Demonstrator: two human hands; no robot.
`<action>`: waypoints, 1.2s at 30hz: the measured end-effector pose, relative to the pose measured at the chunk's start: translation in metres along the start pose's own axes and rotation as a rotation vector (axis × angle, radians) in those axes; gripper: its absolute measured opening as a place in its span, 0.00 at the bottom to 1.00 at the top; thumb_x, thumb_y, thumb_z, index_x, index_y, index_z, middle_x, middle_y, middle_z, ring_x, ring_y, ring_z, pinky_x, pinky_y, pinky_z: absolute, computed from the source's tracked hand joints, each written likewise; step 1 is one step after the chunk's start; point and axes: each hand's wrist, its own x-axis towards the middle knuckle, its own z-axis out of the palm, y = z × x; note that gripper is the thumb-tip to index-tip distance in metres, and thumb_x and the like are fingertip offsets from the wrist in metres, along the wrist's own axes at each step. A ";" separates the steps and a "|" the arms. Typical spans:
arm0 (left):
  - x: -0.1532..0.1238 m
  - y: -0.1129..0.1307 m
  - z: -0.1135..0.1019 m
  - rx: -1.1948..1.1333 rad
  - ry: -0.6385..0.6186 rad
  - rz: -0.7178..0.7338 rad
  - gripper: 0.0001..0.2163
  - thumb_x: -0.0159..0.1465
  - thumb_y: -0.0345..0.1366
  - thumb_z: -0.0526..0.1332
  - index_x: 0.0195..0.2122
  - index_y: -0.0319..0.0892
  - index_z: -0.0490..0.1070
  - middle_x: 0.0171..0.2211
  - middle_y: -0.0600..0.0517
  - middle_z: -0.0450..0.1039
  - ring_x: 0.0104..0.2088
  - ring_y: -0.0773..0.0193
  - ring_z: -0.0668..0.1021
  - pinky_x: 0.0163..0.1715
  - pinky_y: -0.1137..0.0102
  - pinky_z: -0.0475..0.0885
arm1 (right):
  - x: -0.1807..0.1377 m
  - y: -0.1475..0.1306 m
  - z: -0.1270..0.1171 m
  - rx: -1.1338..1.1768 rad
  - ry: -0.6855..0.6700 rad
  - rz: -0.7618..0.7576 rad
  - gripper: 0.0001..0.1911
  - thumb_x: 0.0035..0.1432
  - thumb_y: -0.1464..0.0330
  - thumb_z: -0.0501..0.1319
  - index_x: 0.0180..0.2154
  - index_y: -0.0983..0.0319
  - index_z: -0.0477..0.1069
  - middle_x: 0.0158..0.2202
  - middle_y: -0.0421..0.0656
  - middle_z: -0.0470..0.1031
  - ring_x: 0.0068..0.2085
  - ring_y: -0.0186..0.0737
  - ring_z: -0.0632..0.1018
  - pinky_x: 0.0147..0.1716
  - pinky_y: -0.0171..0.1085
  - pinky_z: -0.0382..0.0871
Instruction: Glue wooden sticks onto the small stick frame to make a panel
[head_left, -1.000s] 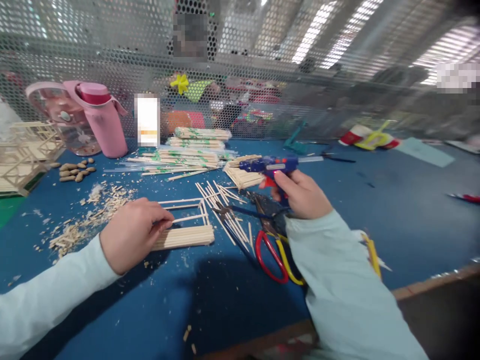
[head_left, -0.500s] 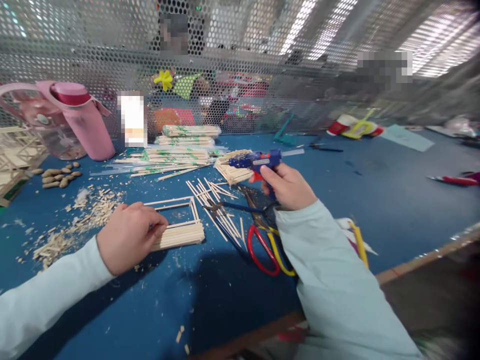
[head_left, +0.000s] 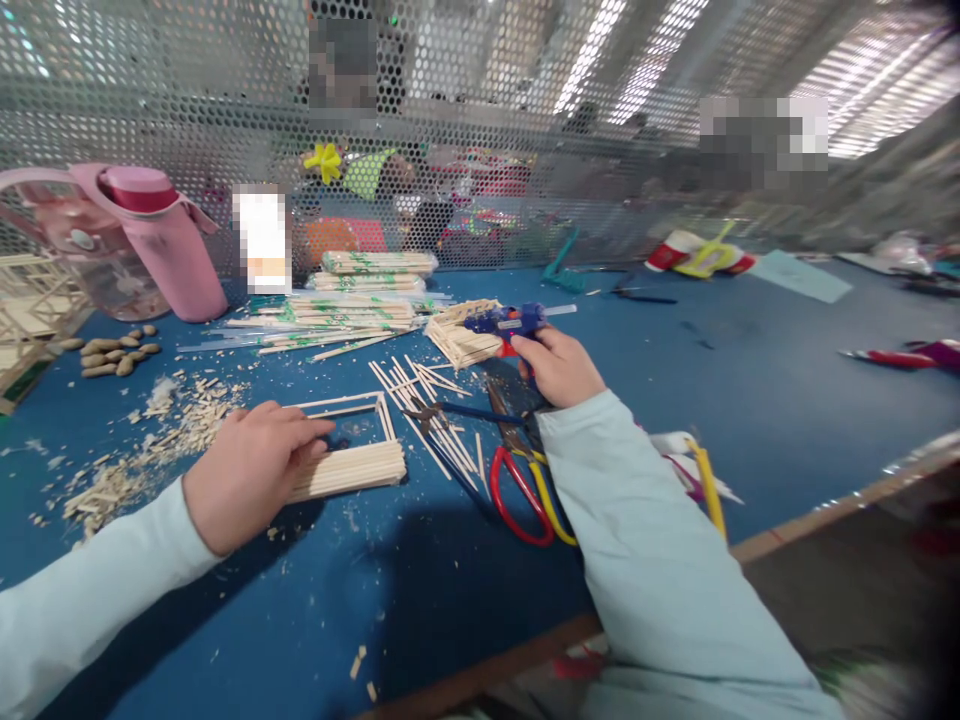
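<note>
My left hand (head_left: 251,475) rests on a flat panel of glued wooden sticks (head_left: 352,468), fingers pinching its left end against the blue table (head_left: 420,610). A thin stick frame (head_left: 352,408) joins the panel's far side. My right hand (head_left: 556,366) is closed round the grip of a blue glue gun (head_left: 506,322), nozzle pointing left, held above a fan of loose sticks (head_left: 431,395). Red and yellow handled scissors (head_left: 529,490) lie under my right forearm.
Bundles of wrapped sticks (head_left: 360,300) are piled at the back by a perforated metal screen (head_left: 487,130). A pink bottle (head_left: 169,245), peanuts (head_left: 112,355), stick offcuts (head_left: 161,430) and a stick model (head_left: 30,310) stand left. Pliers (head_left: 457,412) lie among the sticks.
My right hand has carried the glue gun a little left and farther from me. The left hand stays on the stick panel. The view has swung slightly right.
</note>
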 end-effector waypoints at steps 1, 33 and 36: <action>-0.002 -0.001 -0.004 -0.036 0.074 -0.019 0.15 0.61 0.40 0.49 0.41 0.47 0.75 0.31 0.50 0.76 0.33 0.57 0.73 0.34 0.65 0.64 | 0.000 0.002 0.000 -0.049 0.018 -0.016 0.14 0.55 0.62 0.51 0.30 0.63 0.72 0.23 0.43 0.73 0.26 0.41 0.73 0.27 0.36 0.64; -0.052 -0.023 0.014 -1.056 0.263 -0.799 0.28 0.39 0.53 0.68 0.38 0.42 0.68 0.24 0.53 0.72 0.22 0.65 0.72 0.16 0.72 0.68 | 0.003 0.019 0.038 -0.459 -0.134 -0.052 0.32 0.49 0.73 0.57 0.57 0.67 0.56 0.51 0.53 0.71 0.48 0.51 0.74 0.47 0.44 0.68; -0.053 -0.014 0.012 -1.100 0.221 -0.839 0.29 0.39 0.53 0.68 0.38 0.41 0.66 0.19 0.56 0.69 0.19 0.67 0.70 0.13 0.74 0.66 | 0.001 0.016 0.032 -0.422 -0.031 -0.110 0.33 0.46 0.74 0.58 0.56 0.68 0.58 0.52 0.53 0.69 0.48 0.51 0.73 0.47 0.45 0.68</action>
